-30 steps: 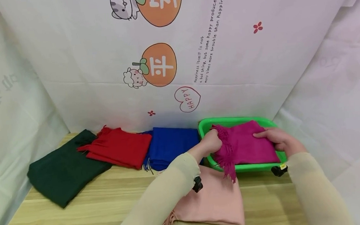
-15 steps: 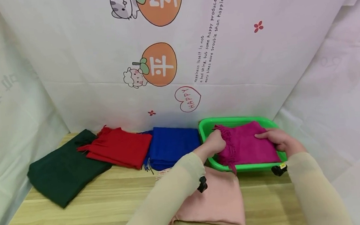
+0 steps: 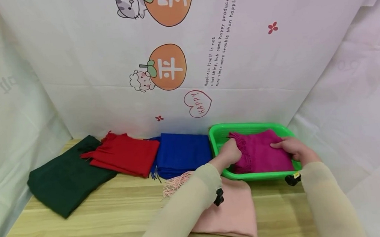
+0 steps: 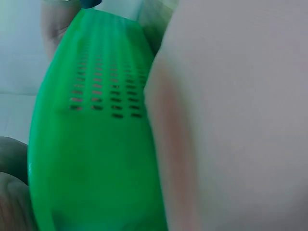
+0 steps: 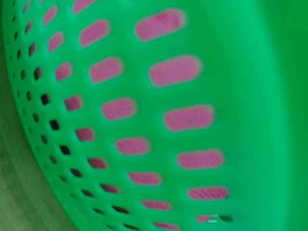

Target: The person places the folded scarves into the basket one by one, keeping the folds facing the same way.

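A folded magenta scarf (image 3: 265, 151) with a fringed left end lies in the green plastic basket (image 3: 223, 127). My left hand (image 3: 229, 153) grips the fringed end inside the basket's left side; its fingertips are hidden. My right hand (image 3: 295, 149) holds the scarf's right edge, thumb on top and other fingers out of sight beneath. In the left wrist view the slotted side of the basket (image 4: 106, 163) fills the middle, beside blurred skin. Through the slots of the basket wall (image 5: 240, 120) in the right wrist view, magenta cloth (image 5: 188, 118) shows.
Left of the basket lie a folded blue scarf (image 3: 184, 151), a red scarf (image 3: 127, 156) and a dark green folded cloth (image 3: 68, 178). A pink fringed scarf (image 3: 227, 215) lies in front, partly under my left forearm. Printed white sheeting (image 3: 243, 102) stands behind the wooden table (image 3: 84, 233).
My left hand has moved slightly right with the fringe. The fringe that hung over the basket's front rim is now inside. My right hand has barely moved.
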Demonstrator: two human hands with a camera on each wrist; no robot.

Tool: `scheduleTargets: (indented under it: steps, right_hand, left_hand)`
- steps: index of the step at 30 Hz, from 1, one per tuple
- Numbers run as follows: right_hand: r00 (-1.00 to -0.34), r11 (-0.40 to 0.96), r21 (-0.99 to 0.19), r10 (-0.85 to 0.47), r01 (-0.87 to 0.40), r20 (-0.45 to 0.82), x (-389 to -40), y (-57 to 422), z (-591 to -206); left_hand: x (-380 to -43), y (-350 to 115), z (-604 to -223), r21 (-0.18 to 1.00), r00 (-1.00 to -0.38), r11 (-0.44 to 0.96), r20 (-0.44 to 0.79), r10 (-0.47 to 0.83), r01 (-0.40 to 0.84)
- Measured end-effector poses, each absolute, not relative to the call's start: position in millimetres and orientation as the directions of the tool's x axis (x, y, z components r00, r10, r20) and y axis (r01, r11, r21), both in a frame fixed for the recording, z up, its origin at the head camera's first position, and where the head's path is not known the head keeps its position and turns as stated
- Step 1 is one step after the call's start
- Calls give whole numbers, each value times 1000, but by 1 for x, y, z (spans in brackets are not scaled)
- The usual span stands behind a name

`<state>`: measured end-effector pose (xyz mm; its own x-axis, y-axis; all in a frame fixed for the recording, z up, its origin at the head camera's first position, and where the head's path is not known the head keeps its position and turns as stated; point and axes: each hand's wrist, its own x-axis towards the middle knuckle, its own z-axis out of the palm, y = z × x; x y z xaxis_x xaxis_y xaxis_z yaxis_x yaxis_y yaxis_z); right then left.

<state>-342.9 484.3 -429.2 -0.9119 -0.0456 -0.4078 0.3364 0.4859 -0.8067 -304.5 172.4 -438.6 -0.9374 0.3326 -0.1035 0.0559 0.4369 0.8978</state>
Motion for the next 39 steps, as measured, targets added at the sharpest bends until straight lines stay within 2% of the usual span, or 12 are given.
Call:
scheduleTargets:
  steps: [17, 23, 30, 34, 39]
  right_hand:
    - [-937, 557, -788, -49, 263, -347, -350, 488, -444]
    - [-937, 546, -795, -52, 263, -346, -350, 487, -448]
    - [-940, 565, -786, -52, 251, -338, -348, 487, -449]
    - [-950, 627, -747, -34, 222, -311, -349, 490, -453]
    - [-980, 773, -621, 4, 129, -198, -350, 491, -458]
  left_hand:
    - [-303, 171, -445, 886, -933, 442, -35, 359, 137]
    - [-305, 173, -448, 864, -932, 486, -58, 358, 133]
    - [-314, 180, -451, 822, -919, 561, -140, 369, 100]
    - [-314, 185, -456, 760, -923, 636, -140, 359, 133]
    - [-303, 190, -450, 655, -950, 745, -133, 281, 129]
